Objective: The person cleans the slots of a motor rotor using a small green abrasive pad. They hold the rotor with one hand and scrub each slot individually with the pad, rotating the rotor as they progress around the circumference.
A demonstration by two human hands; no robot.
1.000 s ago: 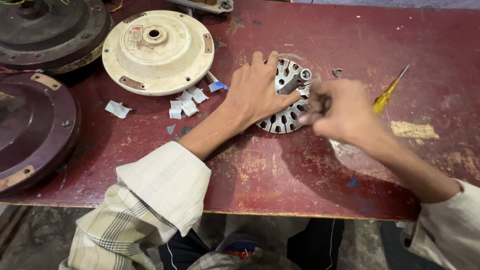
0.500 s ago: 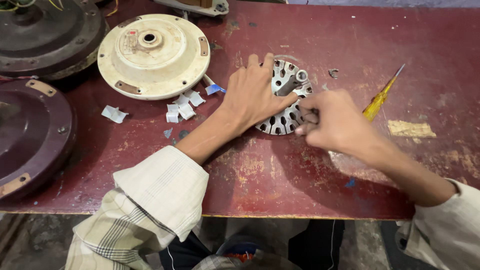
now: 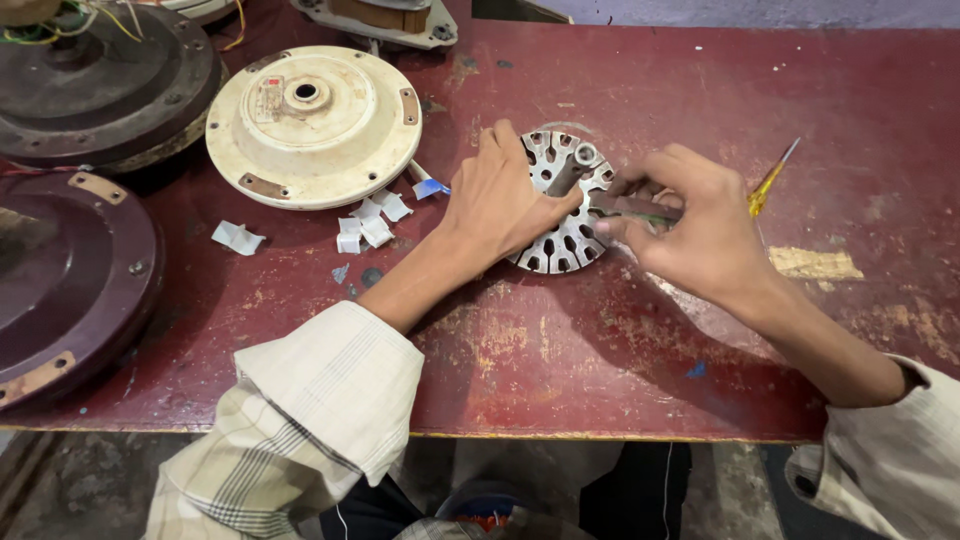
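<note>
Both hands have stayed on the slotted metal disc point(image 3: 560, 215) since the earlier frames, though the right hand point(image 3: 690, 225) has shifted slightly toward the disc's centre. That round grey disc, ringed with cut-out slots and carrying a short shaft at its middle, lies flat on the red tabletop point(image 3: 620, 90), about midway between the left and right edges and nearer the far edge than the near one.

Resting palm-down on the disc's left half, the left hand point(image 3: 500, 195) has its fingers spread and laid flat, pressing on the metal rather than gripping anything. At the disc's right rim, the right hand has its fingers curled tight around a dark, slim tool point(image 3: 640, 208) whose tip reaches in toward the shaft; what kind of tool it is cannot be told.

Just beyond the right hand lies a yellow-handled screwdriver point(image 3: 768, 180), pointing toward the far right corner. 1 cream round motor cover point(image 3: 313, 125) sits left of the disc, toward the far edge, with small white paper scraps point(image 3: 365, 225) scattered near its near side. 2 dark round housings occupy the left edge: one point(image 3: 105, 85) at the far left corner, and a maroon one point(image 3: 65, 275) closer to the near edge.
</note>
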